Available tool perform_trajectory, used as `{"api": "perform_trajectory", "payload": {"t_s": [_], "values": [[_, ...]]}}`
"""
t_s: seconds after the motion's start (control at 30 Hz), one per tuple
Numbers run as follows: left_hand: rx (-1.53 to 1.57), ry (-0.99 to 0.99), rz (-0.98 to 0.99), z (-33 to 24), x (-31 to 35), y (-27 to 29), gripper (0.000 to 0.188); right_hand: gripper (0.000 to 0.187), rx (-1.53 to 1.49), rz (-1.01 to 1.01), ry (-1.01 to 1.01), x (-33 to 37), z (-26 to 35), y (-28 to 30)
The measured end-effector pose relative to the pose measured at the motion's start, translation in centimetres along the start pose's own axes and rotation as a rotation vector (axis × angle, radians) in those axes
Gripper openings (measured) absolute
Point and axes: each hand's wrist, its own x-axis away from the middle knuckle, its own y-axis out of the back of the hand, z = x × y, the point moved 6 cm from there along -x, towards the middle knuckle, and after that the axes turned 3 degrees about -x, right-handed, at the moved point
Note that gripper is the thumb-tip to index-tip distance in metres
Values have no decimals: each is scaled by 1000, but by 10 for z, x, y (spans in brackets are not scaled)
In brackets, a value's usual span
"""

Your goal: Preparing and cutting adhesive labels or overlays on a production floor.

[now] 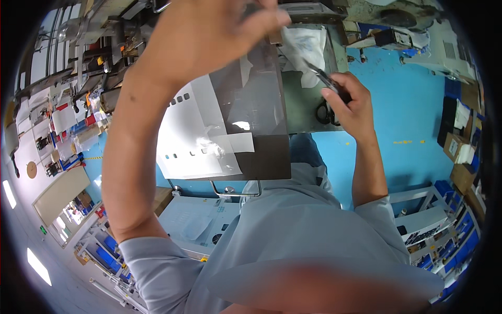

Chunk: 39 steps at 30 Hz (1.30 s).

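Observation:
My left hand [225, 31] reaches far forward over the dark panel [261, 162], partly cut off by the upper edge. Its thumb stretches to the right, apart from the one other fingertip that shows, with nothing visible between them. In my right hand [355, 104] is a slim dark utility knife [332, 83], its narrow metal end pointing forward and left. Below that end lies a crumpled white plastic bag [303, 44]. Black-handled scissors [325, 113] rest on the grey-green bench top [300, 112] beside my right hand. White sheets [191, 133] with small dark cut-outs lie on the panel.
A metal handle [235, 194] sticks out at the panel's near edge, close to my body. A pale machine cabinet [196, 217] stands at the near left. Cardboard boxes [457, 147] line the far right, past the blue floor [397, 104]. Cluttered benches fill the left.

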Motion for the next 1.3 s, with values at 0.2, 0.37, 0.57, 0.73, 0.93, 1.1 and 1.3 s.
{"api": "perform_trajectory", "payload": {"t_s": [0.2, 0.37, 0.57, 0.73, 0.93, 1.1, 1.3], "values": [[-398, 68, -137, 33, 85, -54, 26, 22, -132, -36, -107, 7, -19, 10], [-350, 132, -21, 15, 121, -108, 57, 21, -154, -37, -88, 1, -15, 0], [-460, 75, -150, 39, 93, -103, 52, 19, -165, 40, -113, -1, -9, -22], [-462, 24, -135, 62, 67, -99, 55, 18, -128, 49, -145, 0, 6, -25], [-697, -9, -44, 52, 67, -104, 55, 20, -74, -14, -180, -6, -8, -16], [-440, 42, -166, 30, 102, -87, 48, 35, 247, -20, -203, 5, -44, -14], [-456, 612, -514, 64, 275, -37, 54, 37, 648, 240, 35, 21, -47, -47]]}}
